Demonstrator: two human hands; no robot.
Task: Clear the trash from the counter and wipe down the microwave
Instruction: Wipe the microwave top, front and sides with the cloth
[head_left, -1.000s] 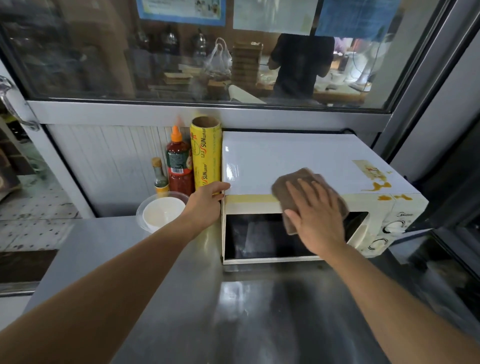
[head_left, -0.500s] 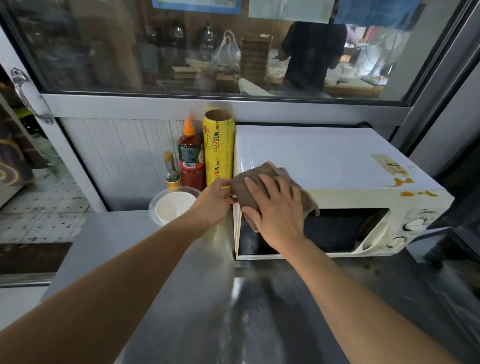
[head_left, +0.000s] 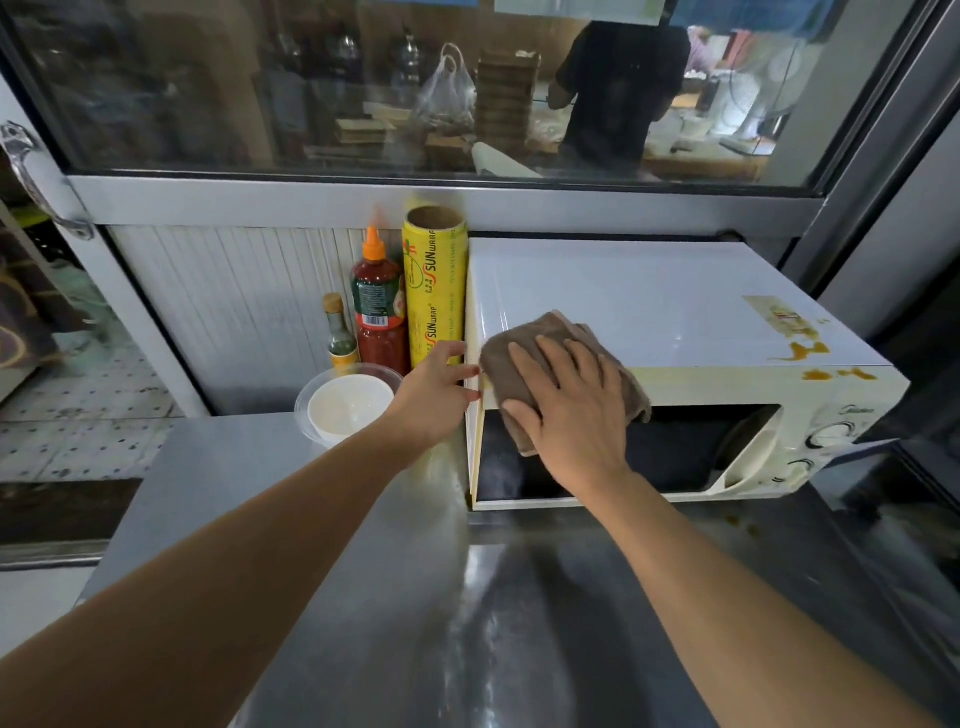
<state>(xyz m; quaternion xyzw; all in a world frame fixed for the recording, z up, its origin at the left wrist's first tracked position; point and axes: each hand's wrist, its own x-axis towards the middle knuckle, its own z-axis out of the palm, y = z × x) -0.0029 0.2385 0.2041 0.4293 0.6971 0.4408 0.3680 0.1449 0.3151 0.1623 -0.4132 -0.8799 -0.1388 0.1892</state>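
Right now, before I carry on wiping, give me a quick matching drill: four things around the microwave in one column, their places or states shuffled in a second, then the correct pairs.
Things:
1. brown folded cloth
2. yellow cling-wrap roll
3. orange sauce stains
4. white bowl in a clear plastic tub

Places or states:
A. on the steel counter, in front of the bottles
B. on the microwave's top right front corner
C. standing upright against the microwave's left side
D. pressed under the right hand on the top front edge

Pairs: 1-D, 2-C, 3-B, 4-A
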